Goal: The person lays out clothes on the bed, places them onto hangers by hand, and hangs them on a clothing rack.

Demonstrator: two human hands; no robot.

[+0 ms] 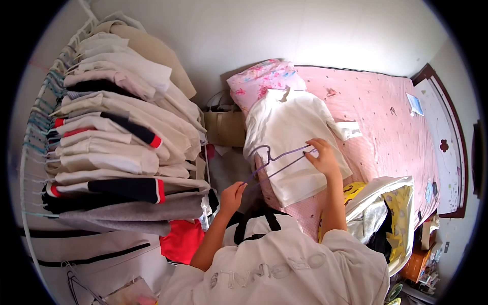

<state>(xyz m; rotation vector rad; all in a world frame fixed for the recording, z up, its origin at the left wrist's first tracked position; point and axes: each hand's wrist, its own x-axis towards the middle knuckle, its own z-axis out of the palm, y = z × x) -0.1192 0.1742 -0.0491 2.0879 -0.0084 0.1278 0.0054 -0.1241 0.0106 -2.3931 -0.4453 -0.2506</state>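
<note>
A purple clothes hanger (pixel 290 153) is held up in front of me, its hook pointing away to the upper left. My left hand (pixel 233 197) is closed around one end of the hanger. At its other end, my right hand (pixel 324 158) grips it with bent fingers. Below and beyond the hanger, a white long-sleeved top (pixel 290 119) lies spread on the pink bed, its collar toward the wall and one sleeve stretched out to the right. The hanger partly covers the top's lower left side.
Left of me, a rack (pixel 24 178) carries many hung garments. A pink floral pillow (pixel 264 81) lies at the back of the pink bed (pixel 376 101). Right of my arm sits an open basket (pixel 401 218) with clothes inside. A beige bag (pixel 223 128) stands between rack and bed.
</note>
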